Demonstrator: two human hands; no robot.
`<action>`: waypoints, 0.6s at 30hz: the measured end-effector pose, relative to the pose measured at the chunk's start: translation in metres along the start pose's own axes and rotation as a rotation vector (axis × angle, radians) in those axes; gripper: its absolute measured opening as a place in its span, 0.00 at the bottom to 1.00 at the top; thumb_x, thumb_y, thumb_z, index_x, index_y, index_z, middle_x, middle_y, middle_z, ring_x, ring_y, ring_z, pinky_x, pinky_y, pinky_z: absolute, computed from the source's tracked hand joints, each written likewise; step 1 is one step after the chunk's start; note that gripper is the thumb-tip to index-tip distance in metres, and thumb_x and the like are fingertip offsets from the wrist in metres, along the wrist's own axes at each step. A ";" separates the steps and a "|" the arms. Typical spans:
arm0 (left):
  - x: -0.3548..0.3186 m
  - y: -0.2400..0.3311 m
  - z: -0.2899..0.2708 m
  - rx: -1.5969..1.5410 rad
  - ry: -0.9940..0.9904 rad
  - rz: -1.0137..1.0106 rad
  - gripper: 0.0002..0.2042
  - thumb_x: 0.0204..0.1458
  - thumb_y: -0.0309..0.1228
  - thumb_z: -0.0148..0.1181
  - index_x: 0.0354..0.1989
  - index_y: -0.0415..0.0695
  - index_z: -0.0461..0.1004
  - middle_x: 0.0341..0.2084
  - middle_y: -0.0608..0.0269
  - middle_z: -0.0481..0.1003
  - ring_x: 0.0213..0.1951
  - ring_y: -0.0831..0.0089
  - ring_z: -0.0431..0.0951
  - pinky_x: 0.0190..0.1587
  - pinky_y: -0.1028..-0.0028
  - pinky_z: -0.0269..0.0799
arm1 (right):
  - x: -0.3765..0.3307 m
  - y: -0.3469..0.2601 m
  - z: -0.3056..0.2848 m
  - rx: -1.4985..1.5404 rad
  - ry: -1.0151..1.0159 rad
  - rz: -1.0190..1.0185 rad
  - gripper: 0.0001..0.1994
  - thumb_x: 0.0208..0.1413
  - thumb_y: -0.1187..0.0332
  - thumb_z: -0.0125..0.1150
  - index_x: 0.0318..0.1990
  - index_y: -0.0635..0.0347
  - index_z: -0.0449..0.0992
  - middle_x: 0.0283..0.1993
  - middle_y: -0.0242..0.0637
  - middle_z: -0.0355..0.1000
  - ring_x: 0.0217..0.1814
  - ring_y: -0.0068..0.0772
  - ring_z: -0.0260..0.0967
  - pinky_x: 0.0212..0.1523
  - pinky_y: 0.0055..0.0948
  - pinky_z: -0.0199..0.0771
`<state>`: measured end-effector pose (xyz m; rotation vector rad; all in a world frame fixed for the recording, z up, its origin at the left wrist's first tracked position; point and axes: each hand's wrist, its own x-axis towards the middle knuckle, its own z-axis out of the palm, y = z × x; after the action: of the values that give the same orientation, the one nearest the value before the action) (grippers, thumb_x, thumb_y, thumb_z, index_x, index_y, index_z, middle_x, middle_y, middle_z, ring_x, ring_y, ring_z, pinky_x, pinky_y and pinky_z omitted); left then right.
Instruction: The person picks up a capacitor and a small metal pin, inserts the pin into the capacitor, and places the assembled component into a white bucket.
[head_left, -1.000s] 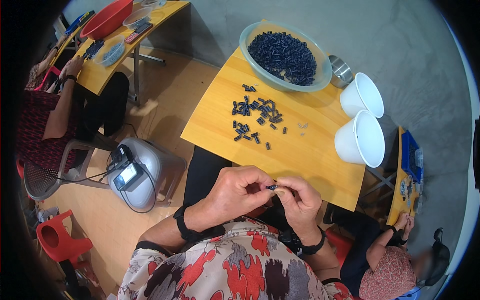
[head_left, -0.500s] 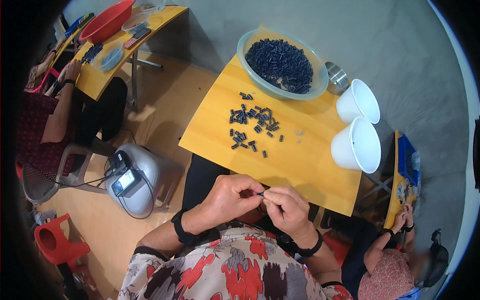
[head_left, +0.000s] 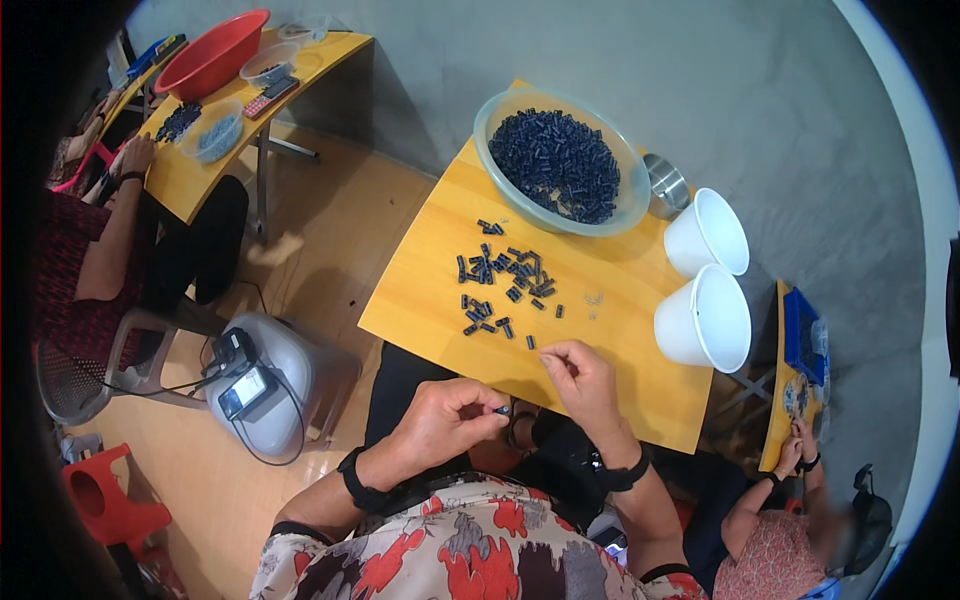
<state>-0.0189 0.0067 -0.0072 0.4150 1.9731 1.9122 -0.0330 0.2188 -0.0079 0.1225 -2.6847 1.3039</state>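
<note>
Between the thumb and forefinger of my left hand [head_left: 437,422] is a small dark plastic piece [head_left: 502,410], held over my lap just off the table's front edge. My right hand [head_left: 588,388] has moved apart from it and hovers by that edge, thumb and forefinger pinched together; whatever is in the pinch, if anything, is too small to make out. Beyond the hands, several loose dark plastic pieces [head_left: 500,268] lie scattered on the yellow table [head_left: 430,300]. Nearest my right fingertips is a single dark piece [head_left: 530,342]. Several tiny clear bits [head_left: 594,299] lie to the right.
A large translucent bowl [head_left: 634,205] full of dark pieces stands at the back, beside a metal cup [head_left: 666,186] and two white buckets [head_left: 706,232]. People work at tables to the left and right. A grey plastic stool [head_left: 290,375] with cabled devices stands on the left.
The hands were together at the small piece; now they are apart. My right hand has moved up toward the table edge, while the left keeps the piece slightly lower.
</note>
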 end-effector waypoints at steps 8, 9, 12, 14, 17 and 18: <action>0.000 -0.012 -0.009 -0.019 0.042 -0.032 0.05 0.46 0.23 0.63 0.28 0.36 0.75 0.22 0.69 0.74 0.26 0.86 0.72 0.28 0.84 0.70 | 0.056 0.017 0.004 -0.265 0.054 -0.149 0.03 0.46 0.74 0.60 0.30 0.59 0.75 0.26 0.39 0.71 0.27 0.41 0.70 0.28 0.32 0.70; 0.001 -0.014 -0.009 -0.013 0.048 -0.033 0.05 0.46 0.23 0.63 0.28 0.36 0.75 0.22 0.69 0.74 0.26 0.87 0.72 0.28 0.84 0.70 | 0.062 0.019 0.005 -0.308 0.056 -0.155 0.03 0.47 0.73 0.60 0.31 0.59 0.75 0.28 0.39 0.71 0.29 0.41 0.70 0.29 0.33 0.70; 0.002 -0.016 -0.011 -0.001 0.048 -0.043 0.04 0.46 0.23 0.63 0.28 0.36 0.74 0.21 0.69 0.73 0.26 0.86 0.72 0.29 0.84 0.70 | 0.075 0.020 0.008 -0.374 0.055 -0.157 0.05 0.48 0.73 0.58 0.34 0.57 0.75 0.32 0.38 0.70 0.33 0.41 0.70 0.32 0.34 0.70; 0.003 -0.020 -0.012 -0.015 0.050 -0.034 0.04 0.46 0.23 0.63 0.29 0.36 0.74 0.22 0.69 0.73 0.26 0.86 0.72 0.29 0.84 0.70 | 0.082 0.020 0.012 -0.396 0.051 -0.152 0.06 0.48 0.73 0.57 0.36 0.56 0.75 0.34 0.38 0.70 0.36 0.41 0.69 0.34 0.35 0.70; 0.004 -0.022 -0.012 -0.036 0.050 -0.025 0.04 0.46 0.22 0.62 0.29 0.36 0.74 0.22 0.69 0.73 0.26 0.86 0.72 0.29 0.84 0.70 | 0.087 0.025 0.015 -0.415 0.014 -0.184 0.08 0.49 0.73 0.56 0.37 0.56 0.75 0.37 0.38 0.69 0.40 0.42 0.68 0.37 0.35 0.69; 0.005 -0.022 -0.012 -0.041 0.051 -0.023 0.04 0.46 0.22 0.62 0.29 0.36 0.74 0.22 0.69 0.73 0.26 0.86 0.72 0.29 0.84 0.70 | 0.088 0.029 0.016 -0.424 -0.006 -0.196 0.08 0.49 0.74 0.55 0.37 0.56 0.75 0.37 0.38 0.69 0.41 0.42 0.68 0.37 0.35 0.69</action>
<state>-0.0279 -0.0032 -0.0287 0.3345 1.9586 1.9640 -0.1253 0.2236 -0.0243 0.3264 -2.7981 0.6638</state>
